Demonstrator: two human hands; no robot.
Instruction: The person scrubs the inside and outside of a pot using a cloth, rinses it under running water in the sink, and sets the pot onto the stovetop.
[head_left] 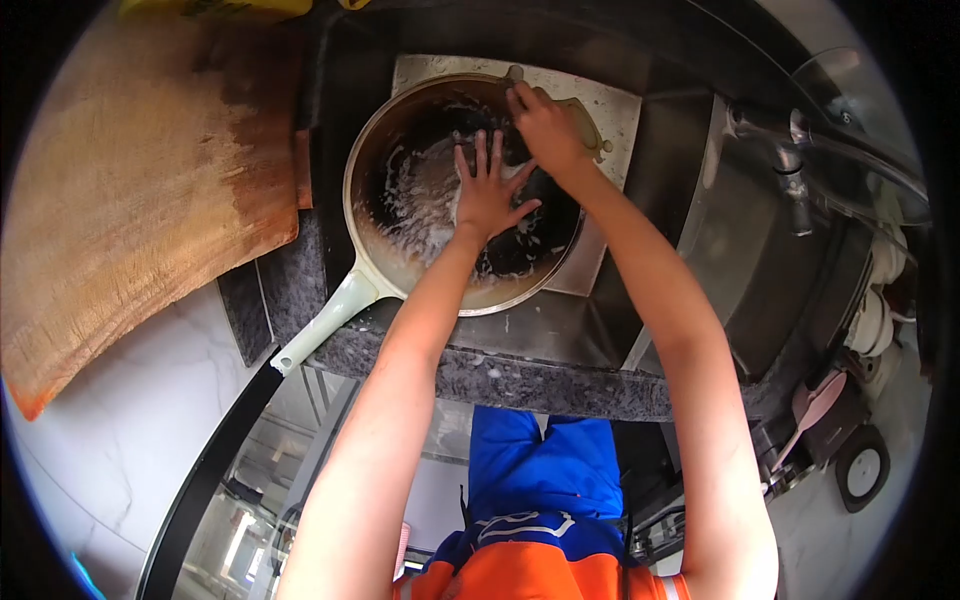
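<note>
A large round pan [360, 215] with a pale green handle rests over the sink area, its dark inside covered with whitish suds. Inside it, my left hand [487, 198] lies with its fingers spread wide over the foamy surface, and a bit of something white shows beside the palm. At the pan's far right rim, my right hand [545, 125] has its fingers curled round the edge, near a small rim tab. Part of that grip is hidden behind the fingers.
A wooden board [150, 200] fills the left side. Behind the pan is a wet light-coloured panel [625, 115]. A metal faucet [795, 180] stands at the right, with white dishes [872, 322] and a pink spoon [818, 402] beyond the counter's right end.
</note>
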